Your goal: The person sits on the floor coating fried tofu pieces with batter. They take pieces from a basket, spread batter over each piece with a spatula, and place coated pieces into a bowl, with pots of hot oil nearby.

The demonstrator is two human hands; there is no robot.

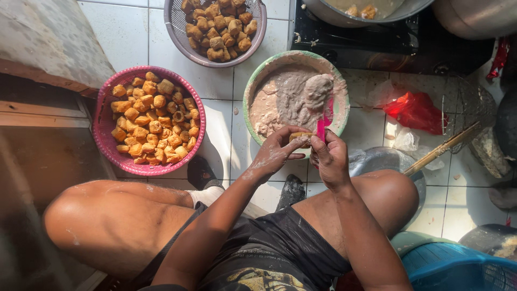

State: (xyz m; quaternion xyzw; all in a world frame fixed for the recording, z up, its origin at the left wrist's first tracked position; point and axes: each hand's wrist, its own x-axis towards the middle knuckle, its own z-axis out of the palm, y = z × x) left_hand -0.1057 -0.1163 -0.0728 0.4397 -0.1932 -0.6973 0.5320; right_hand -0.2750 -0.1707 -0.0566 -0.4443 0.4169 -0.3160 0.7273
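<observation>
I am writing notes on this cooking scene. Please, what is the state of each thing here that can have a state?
Left hand: smeared with paste, pinching a tofu puff.
Right hand: closed on a pink spatula.
Green bowl: holds pale paste, with a lump on the spatula.
Pink basket: nearly full of fried puffs.
Purple basket: about full of puffs.
Pan: on the stove, a few pieces floating.
</observation>
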